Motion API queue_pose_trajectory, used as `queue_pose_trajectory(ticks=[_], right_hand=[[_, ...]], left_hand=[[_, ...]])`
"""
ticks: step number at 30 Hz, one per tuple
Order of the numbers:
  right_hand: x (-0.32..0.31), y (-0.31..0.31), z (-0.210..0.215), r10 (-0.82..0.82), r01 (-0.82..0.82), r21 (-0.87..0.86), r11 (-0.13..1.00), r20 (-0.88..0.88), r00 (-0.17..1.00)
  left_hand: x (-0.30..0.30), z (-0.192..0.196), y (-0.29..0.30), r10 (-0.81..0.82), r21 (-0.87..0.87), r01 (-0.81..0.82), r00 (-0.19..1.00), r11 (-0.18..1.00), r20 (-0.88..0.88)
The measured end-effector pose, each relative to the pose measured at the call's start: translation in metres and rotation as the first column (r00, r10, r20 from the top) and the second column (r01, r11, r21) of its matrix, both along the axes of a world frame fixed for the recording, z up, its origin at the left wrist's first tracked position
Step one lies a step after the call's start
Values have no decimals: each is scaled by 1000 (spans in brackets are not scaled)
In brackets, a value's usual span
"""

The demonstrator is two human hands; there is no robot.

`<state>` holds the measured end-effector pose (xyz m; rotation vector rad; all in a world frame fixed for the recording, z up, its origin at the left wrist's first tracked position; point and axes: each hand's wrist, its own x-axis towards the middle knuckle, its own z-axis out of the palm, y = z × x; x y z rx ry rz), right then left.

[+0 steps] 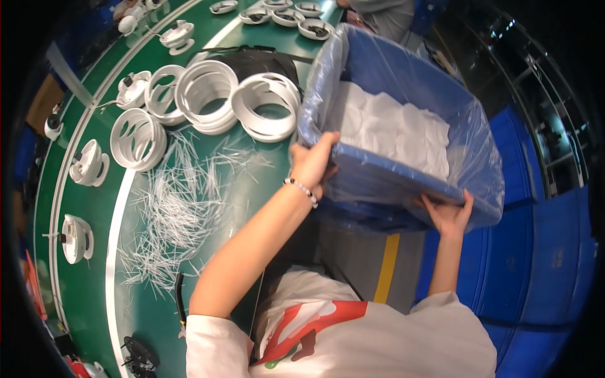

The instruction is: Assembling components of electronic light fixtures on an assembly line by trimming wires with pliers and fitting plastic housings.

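A large blue plastic bin (403, 58), lined with a clear plastic bag, is between my hands at the right of the green table. White wrapped pieces (394, 129) lie in rows inside it. My left hand (313, 162), with a beaded bracelet at the wrist, is closed around the bin's near left corner, some of its fingers hidden. At the near right edge, my right hand (449, 214) grips the rim, thumb and fingers bent over it. The bin is tilted, and its underside is mostly hidden.
Stacked white plastic rings (207, 94) and a pile of thin white strips (176, 211) lie on the green table (157, 334). Pliers (181, 302) rest near its edge. White camera-like units (77, 239) line the far left. Blue crates (504, 271) stand at right; a person (386, 19) is beyond.
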<state>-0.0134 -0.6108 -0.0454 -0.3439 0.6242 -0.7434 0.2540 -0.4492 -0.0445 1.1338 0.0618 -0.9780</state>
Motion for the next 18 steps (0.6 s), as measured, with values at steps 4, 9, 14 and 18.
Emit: queue_pose_trajectory(ticks=[4,9,14,18], right_hand=[[-8,21,-37,114,-113,-20,993,77,990],[-33,107,-171,-232,-64,-396,916,-655,719],[-9,159,-317,117,-977,-200,77,-971,208],[57,184,-307,834,-918,366,155,-546,-77]], left_hand=[[-21,20,40,-135,48,133,989,990,52],[-49,80,160,-398,-135,412,909,901,121],[-110,112,285,-613,29,649,701,760,365],[-220,65,332,-94,-17,93,993,995,-77]])
